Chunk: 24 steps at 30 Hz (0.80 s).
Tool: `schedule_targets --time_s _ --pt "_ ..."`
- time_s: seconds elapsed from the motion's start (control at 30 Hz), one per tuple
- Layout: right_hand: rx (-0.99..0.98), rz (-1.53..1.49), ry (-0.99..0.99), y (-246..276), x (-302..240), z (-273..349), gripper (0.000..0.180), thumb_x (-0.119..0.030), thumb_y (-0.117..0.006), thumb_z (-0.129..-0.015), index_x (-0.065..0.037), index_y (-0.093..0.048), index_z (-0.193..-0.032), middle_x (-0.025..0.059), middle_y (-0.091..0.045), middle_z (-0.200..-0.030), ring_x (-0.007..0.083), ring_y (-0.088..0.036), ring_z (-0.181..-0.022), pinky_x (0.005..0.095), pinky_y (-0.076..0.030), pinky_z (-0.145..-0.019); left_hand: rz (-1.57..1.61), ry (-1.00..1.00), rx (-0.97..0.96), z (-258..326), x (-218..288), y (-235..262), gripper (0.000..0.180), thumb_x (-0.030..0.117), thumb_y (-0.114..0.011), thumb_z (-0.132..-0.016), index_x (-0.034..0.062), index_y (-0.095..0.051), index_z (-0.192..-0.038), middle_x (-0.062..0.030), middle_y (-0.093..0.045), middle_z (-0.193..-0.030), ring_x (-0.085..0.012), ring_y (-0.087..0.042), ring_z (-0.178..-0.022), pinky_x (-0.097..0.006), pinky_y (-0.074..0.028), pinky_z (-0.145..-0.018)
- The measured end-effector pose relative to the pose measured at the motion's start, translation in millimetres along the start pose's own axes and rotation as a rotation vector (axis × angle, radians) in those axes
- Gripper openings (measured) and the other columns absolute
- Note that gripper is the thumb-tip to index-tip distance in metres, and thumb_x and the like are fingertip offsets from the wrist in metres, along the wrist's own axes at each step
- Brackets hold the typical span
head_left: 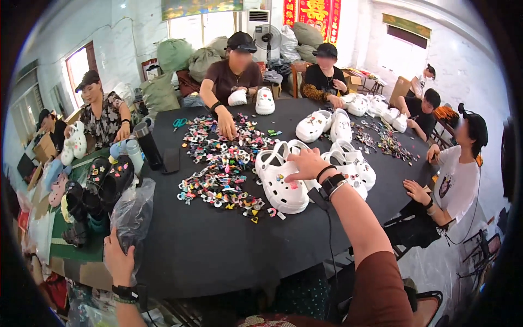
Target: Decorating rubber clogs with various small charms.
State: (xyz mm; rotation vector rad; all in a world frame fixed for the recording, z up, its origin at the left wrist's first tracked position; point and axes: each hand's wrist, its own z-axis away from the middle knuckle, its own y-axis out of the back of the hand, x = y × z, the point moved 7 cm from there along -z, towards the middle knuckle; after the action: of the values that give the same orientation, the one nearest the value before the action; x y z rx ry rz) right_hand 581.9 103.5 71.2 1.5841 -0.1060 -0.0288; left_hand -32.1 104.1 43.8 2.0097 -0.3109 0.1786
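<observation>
On the black table, my right hand reaches over a pair of white clogs and grips the top of the near white clog, thumb along its upper. That clog carries a few small coloured charms. At the table's left edge my left hand has its thumb and fingers round the lower end of a clear plastic bag; what the bag holds is hard to make out. More white clogs with charms stand right beside my right hand. A large spread of loose colourful shoe charms lies left of the gripped clog.
Black clogs stand on a green mat at the left. A dark bottle, a phone and teal scissors lie along that side. Several people sit around the table; one person's hand reaches into the charms. A cable hangs over the near edge.
</observation>
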Motion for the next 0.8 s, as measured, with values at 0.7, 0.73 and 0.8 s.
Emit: schedule_targets --time_s 0.7,0.73,0.8 --pt "0.355 0.052 0.799 106 -194 95 0.043 -0.039 -0.082 -0.063 -0.015 -0.068 -0.095 0.0045 -0.055 -0.099 0.0258 -0.053 -0.104 0.0472 -0.036 -0.094 -0.03 -0.036 0.353 16 6 24 0.084 0.021 -0.077 -0.078 0.0131 -0.035 -0.15 -0.0196 -0.03 -0.154 -0.0451 -0.032 -0.138 -0.052 -0.031 -0.112" --pt "0.337 0.016 0.835 99 -209 96 0.044 -0.04 -0.082 -0.062 -0.015 -0.069 -0.096 0.0042 -0.055 -0.1 0.0256 -0.052 -0.104 0.0475 -0.036 -0.095 -0.025 -0.067 0.41 20 30 40 0.074 0.021 -0.073 -0.082 0.0075 -0.04 -0.146 -0.0201 -0.032 -0.153 -0.0447 -0.03 -0.14 -0.054 -0.027 -0.113" --pt "0.289 0.033 0.885 82 -238 102 0.043 -0.04 -0.079 -0.066 -0.019 -0.068 -0.102 0.0034 -0.055 -0.101 0.0242 -0.051 -0.109 0.0462 -0.033 -0.1 0.026 -0.138 0.455 30 64 68 0.069 0.018 -0.072 -0.083 0.0061 -0.042 -0.144 -0.0202 -0.034 -0.152 -0.0442 -0.03 -0.14 -0.053 -0.027 -0.113"
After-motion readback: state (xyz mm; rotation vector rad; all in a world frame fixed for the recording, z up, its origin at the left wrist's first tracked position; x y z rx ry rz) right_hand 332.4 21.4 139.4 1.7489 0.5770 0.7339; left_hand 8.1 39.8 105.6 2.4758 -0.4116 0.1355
